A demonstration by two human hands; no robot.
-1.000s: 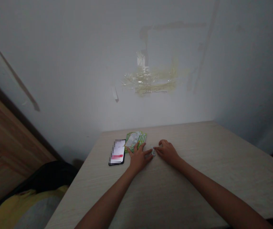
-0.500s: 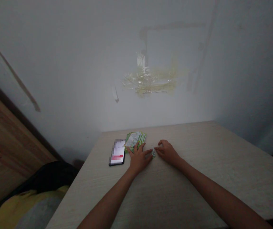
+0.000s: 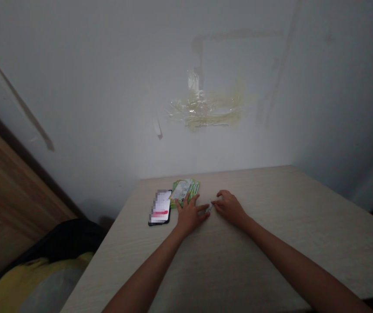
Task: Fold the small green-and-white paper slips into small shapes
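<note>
Both my hands rest on a pale wooden table (image 3: 271, 243). My left hand (image 3: 189, 215) lies flat with its fingers spread, the fingertips on the near edge of a stack of green and white packets (image 3: 186, 189). Its thumb touches a small pale item (image 3: 209, 207) lying between the hands. My right hand (image 3: 229, 207) has its fingers curled and pinched on that small item from the right. The item is too small to name.
A phone (image 3: 160, 208) with a lit screen lies left of the packets. The table meets a white wall with tape residue (image 3: 206, 111). A wooden door or panel (image 3: 7, 191) stands at the left, and dark and yellow fabric (image 3: 43, 269) lies below the table's left edge.
Almost nothing has moved. The small item between my hands has turned slightly and looks narrower. Both hands stay where they were.
</note>
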